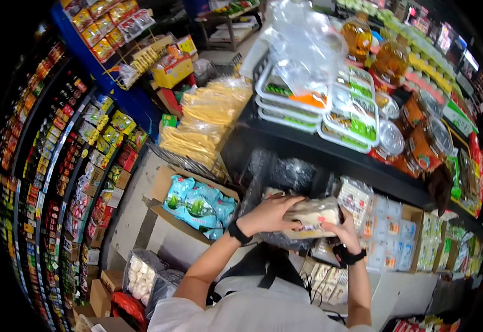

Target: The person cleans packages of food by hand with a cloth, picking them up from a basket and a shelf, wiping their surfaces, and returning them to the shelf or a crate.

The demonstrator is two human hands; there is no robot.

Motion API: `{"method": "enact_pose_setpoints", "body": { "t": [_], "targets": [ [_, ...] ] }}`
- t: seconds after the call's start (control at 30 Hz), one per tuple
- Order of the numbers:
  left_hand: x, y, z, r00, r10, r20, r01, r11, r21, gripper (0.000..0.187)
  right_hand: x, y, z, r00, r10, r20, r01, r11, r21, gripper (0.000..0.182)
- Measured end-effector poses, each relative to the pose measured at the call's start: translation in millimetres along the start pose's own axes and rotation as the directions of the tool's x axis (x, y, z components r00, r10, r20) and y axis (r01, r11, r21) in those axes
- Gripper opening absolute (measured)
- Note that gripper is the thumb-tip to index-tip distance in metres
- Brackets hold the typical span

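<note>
A clear plastic-wrapped pack with pale contents (314,217) is held between both hands, over a container lined with dark plastic (291,174). My left hand (270,214) lies on the left side of the pack, its fingers reaching across the top and front. At the right end, my right hand (345,226) grips the pack with the thumb on its front; some of the fingers are hidden behind it. Each wrist wears a black band. Just right of the pack are white wrapped packages (355,193).
Left of the hands sits a cardboard box (161,191) of blue bags (198,205). A dark counter edge (330,152) runs above the hands, bearing stacked trays (294,91) and jars (389,138). Stocked shelves (47,182) line the far left. White-filled bags (140,276) sit lower left.
</note>
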State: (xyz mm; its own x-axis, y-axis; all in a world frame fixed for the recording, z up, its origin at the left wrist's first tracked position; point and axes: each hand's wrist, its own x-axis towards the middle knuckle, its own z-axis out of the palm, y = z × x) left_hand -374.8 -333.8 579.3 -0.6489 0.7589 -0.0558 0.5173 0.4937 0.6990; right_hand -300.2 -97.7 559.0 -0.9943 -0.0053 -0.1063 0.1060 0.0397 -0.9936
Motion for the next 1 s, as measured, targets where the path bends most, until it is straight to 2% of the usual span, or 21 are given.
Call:
{"method": "enact_pose_setpoints", "body": {
  "t": [0.03,0.07,0.13,0.2,0.23,0.27,0.33,0.37,0.4,0.47,0.5,0.53,0.6,0.67,0.73,0.8,0.87,0.93,1.0],
  "targets": [
    [4.9,-7.9,13.1,0.996,0.092,-0.017,-0.092,0.996,0.004,0.075,0.5,-0.5,1.4,1.0,0.007,0.023,-0.007,1.0,-0.02,0.051],
    [7.5,-4.7,19.3,0.993,-0.06,0.098,0.069,0.993,-0.091,0.081,1.4,-4.3,3.0,0.997,0.047,0.061,-0.045,0.998,-0.037,0.05],
    [5.8,-7.8,33.7,0.961,-0.155,0.23,0.204,0.958,-0.203,0.086,-3.3,1.9,5.4,0.995,0.029,0.097,-0.025,0.999,-0.048,0.048],
    [2.3,-18.9,51.8,0.986,-0.137,0.094,0.161,0.928,-0.335,0.085,-1.4,4.0,6.1,0.993,0.038,0.111,-0.03,0.997,-0.066,0.049],
    [-5.6,-18.3,65.1,0.979,-0.184,0.085,0.203,0.882,-0.426,0.082,-4.7,10.9,8.0,0.998,0.002,0.059,0.002,0.997,-0.071,0.048],
    [-7.4,-27.5,76.8,0.977,-0.186,0.107,0.215,0.878,-0.427,0.082,-3.8,23.2,9.0,0.999,-0.047,0.006,0.047,0.996,-0.077,0.047],
    [-16.0,-35.7,95.9,0.967,-0.254,0.031,0.214,0.736,-0.642,0.079,-4.6,34.6,3.2,0.96,0.21,-0.183,-0.17,0.963,0.21,0.041],
    [-18.3,-39.9,101.6,0.94,-0.332,0.081,0.271,0.581,-0.767,0.079,0.2,46.1,-1.9,0.924,0.279,-0.261,-0.146,0.89,0.432,0.033],
    [-16.6,-40.6,99.6,0.915,-0.381,0.135,0.332,0.519,-0.787,0.081,-0.4,48.7,-11.1,0.875,0.325,-0.36,-0.134,0.876,0.463,0.028],
    [-11.9,-64.2,113.4,0.912,-0.409,-0.031,0.188,0.483,-0.855,0.069,-1.5,55.8,-30.4,0.832,0.317,-0.456,-0.038,0.851,0.523,0.025],
    [-9.1,-80.4,114.0,0.885,-0.463,-0.051,0.249,0.564,-0.787,0.063,-6.0,50.8,-32.3,0.815,0.306,-0.491,-0.011,0.856,0.516,0.025],
    [0.3,-92.1,110.0,0.855,-0.504,-0.124,0.243,0.601,-0.762,0.061,-10.3,44.4,-35.1,0.797,0.293,-0.529,0.019,0.862,0.506,0.024],
    [11.6,-90.2,89.6,0.804,-0.579,-0.134,0.248,0.532,-0.81,0.077,-21.6,47.5,-40.7,0.77,0.306,-0.56,0.011,0.871,0.491,0.023],
    [27.0,-116.8,88.4,0.768,-0.611,-0.192,0.263,0.574,-0.775,0.077,-31.7,53.6,-44.4,0.742,0.324,-0.587,0.001,0.875,0.484,0.022],
    [41.3,-164.2,101.9,0.703,-0.664,-0.255,0.435,0.685,-0.585,0.084,-40.1,55.8,-43.8,0.716,0.345,-0.607,0.006,0.866,0.499,0.022],
    [55.0,-187.4,106.9,0.66,-0.704,-0.262,0.551,0.69,-0.469,0.085,-49.0,61.5,-43.4,0.675,0.388,-0.627,0.024,0.838,0.545,0.023],
    [60.7,-192.1,112.7,0.641,-0.737,-0.214,0.589,0.651,-0.479,0.084,-57.5,64.2,-44.9,0.654,0.389,-0.649,0.036,0.84,0.541,0.026],
    [60.2,-218.8,133.0,0.575,-0.812,-0.095,0.625,0.512,-0.59,0.084,-64.3,67.0,-46.1,0.622,0.39,-0.679,0.056,0.843,0.535,0.03],
    [55.9,-228.4,147.2,0.581,-0.813,-0.047,0.535,0.424,-0.731,0.077,-72.1,70.6,-52.8,0.61,0.395,-0.687,0.057,0.843,0.536,0.031]
  ]
}}
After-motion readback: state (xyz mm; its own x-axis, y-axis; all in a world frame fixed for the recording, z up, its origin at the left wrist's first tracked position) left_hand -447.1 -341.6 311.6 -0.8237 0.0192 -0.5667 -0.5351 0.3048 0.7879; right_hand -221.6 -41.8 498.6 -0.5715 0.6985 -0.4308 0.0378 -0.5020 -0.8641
